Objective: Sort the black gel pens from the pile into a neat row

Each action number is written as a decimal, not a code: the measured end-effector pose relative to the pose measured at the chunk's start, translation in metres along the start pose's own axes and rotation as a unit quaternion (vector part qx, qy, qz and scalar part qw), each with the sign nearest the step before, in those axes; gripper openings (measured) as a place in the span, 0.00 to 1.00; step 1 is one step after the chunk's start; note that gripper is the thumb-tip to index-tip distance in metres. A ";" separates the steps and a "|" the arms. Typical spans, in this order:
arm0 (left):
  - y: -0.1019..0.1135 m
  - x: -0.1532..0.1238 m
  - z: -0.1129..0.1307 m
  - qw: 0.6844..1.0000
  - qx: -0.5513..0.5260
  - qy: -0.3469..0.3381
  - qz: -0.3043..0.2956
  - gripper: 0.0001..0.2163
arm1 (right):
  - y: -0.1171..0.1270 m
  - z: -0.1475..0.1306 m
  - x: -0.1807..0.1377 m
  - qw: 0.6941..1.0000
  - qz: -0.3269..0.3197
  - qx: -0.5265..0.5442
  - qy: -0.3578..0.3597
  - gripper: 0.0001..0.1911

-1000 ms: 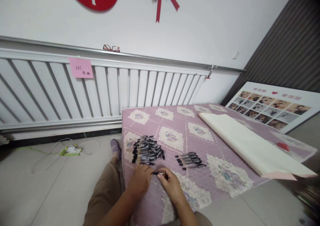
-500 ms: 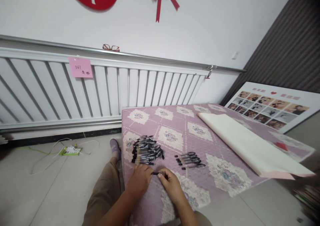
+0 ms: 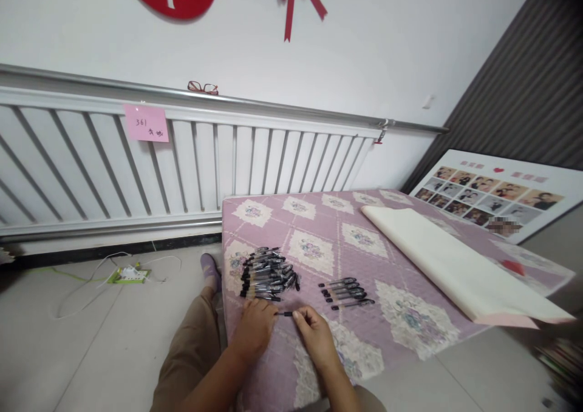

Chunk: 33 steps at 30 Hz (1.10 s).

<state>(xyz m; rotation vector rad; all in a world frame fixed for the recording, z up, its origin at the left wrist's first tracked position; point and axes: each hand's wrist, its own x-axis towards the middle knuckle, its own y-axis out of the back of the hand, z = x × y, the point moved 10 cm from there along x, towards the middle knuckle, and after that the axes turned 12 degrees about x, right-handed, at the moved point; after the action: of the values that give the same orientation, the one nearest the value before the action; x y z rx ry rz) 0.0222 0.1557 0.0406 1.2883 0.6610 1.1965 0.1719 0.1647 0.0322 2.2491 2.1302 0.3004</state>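
Observation:
A dark pen (image 3: pixel 285 314) spans the gap between my hands, low over the patterned cloth. My left hand (image 3: pixel 257 324) is closed around its left end, and my right hand (image 3: pixel 313 330) pinches the other end between thumb and fingers. Parts of the pen are hidden inside both hands. Just beyond my left hand lies a heap of black and clear pens (image 3: pixel 268 273), piled side by side. A smaller group of several pens (image 3: pixel 347 292) rests in a loose row past my right hand.
The pens lie on a purple floral cloth (image 3: pixel 314 218) over a bed-like surface. A folded cream sheet (image 3: pixel 437 260) covers its right part. Behind stands a white radiator (image 3: pixel 268 157) with glasses (image 3: pixel 203 88) on its pipe. A power strip (image 3: pixel 130 274) is on the floor.
My right hand has moved slightly to the right, away from my left hand, so more of the pen shows between them. The pen groups have not moved.

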 end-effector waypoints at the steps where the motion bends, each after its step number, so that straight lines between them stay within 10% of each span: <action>1: 0.001 0.000 -0.001 1.000 -0.007 0.005 0.005 0.09 | -0.001 -0.001 0.000 1.000 -0.002 -0.003 -0.002 0.18; 24: -0.007 -0.003 -0.002 0.999 -0.017 0.003 -0.028 0.09 | 0.021 0.020 -0.004 0.986 0.070 0.147 -0.044 0.16; 33: -0.001 -0.003 0.011 0.997 -0.039 -0.049 -0.035 0.08 | -0.001 -0.002 -0.005 0.998 -0.028 0.050 -0.012 0.14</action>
<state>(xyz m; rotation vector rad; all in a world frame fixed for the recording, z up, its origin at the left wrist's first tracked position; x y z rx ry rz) 0.0317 0.1492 0.0415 1.2411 0.5783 1.0846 0.1699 0.1599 0.0338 2.2276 2.2390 0.1659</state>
